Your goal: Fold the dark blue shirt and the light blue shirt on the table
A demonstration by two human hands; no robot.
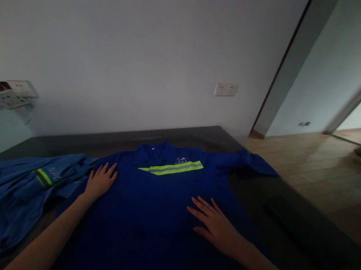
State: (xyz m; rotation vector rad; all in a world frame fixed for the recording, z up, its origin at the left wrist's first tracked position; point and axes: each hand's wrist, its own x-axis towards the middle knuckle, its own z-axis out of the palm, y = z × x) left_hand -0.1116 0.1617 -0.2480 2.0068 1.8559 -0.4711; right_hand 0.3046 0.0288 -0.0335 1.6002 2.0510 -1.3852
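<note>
A dark blue work jacket (156, 205) lies spread out, front up, on a dark table (213, 134). Its collar faces the wall, and a yellow-green reflective stripe (177, 168) crosses the chest under a small white print. Flat on the jacket's left shoulder area rests my left hand (100, 181), fingers stretched out. My right hand (211, 224) lies open on the right side of the jacket's body, fingers spread. Neither hand grips the cloth. The jacket's right-hand sleeve (256, 163) reaches out toward the table's right edge; its lower part is in deep shadow.
A second, lighter blue garment (16, 195) with a reflective band lies crumpled at the left. On the right of the table is a dark oblong object (299, 229), kind unclear. A white wall with a double socket (226, 89) stands behind; wooden floor (294, 155) extends right.
</note>
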